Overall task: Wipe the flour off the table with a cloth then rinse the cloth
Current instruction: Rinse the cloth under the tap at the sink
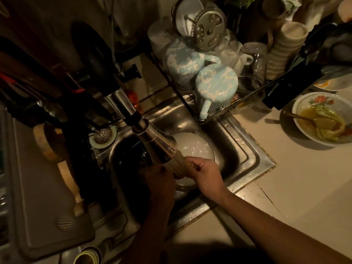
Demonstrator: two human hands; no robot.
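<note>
Noted cloth (pixel 180 171) under running faucet (pixel 150 134), above sink (pixel 253 155) centre. Pinched by right hand (pixel 206 173), fingers curled. Left hand (pixel 160 178) touching cloth; could not tell grip, too dark.

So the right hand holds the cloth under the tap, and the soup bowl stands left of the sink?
No, the head view shows the soup bowl right of the sink. The right hand does hold the cloth under the tap.
</note>
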